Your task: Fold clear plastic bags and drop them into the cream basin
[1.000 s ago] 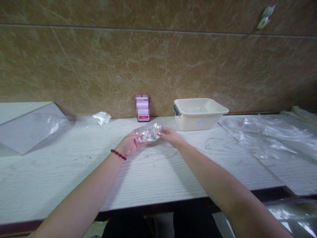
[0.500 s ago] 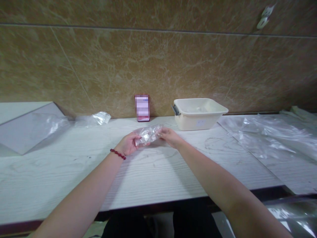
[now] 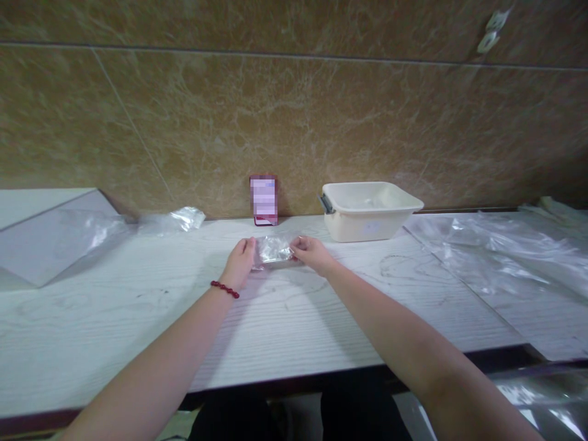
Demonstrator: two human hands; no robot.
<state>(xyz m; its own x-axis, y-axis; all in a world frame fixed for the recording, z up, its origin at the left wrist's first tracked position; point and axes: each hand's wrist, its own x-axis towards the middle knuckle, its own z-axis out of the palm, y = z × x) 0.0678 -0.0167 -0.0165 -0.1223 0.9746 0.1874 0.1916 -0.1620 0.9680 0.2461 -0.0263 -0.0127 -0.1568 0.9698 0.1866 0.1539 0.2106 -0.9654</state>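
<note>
A shiny clear plastic bag (image 3: 274, 250) is stretched between my two hands, just above the white wood-grain table (image 3: 294, 331). My left hand (image 3: 241, 260), with a red bead bracelet at its wrist, pinches the bag's left end. At the other end my right hand (image 3: 310, 252) grips it between thumb and fingers. Whether anything lies inside the bag I cannot make out. Behind the bag, a phone (image 3: 264, 199) in a red case leans upright against the wall, its screen blurred.
Right of the phone stands a cream plastic tub (image 3: 367, 225) with a grey handle. Loose clear plastic sheets (image 3: 509, 251) spread over the table's right side. Crumpled plastic (image 3: 186, 219) lies at the back left, beside a white angled panel (image 3: 55, 239). A marbled wall (image 3: 294, 122) rises behind.
My left hand has turned, its fingers drawn together at the bag's left end. The bag now looks flatter and straighter. My right hand has shifted slightly.
</note>
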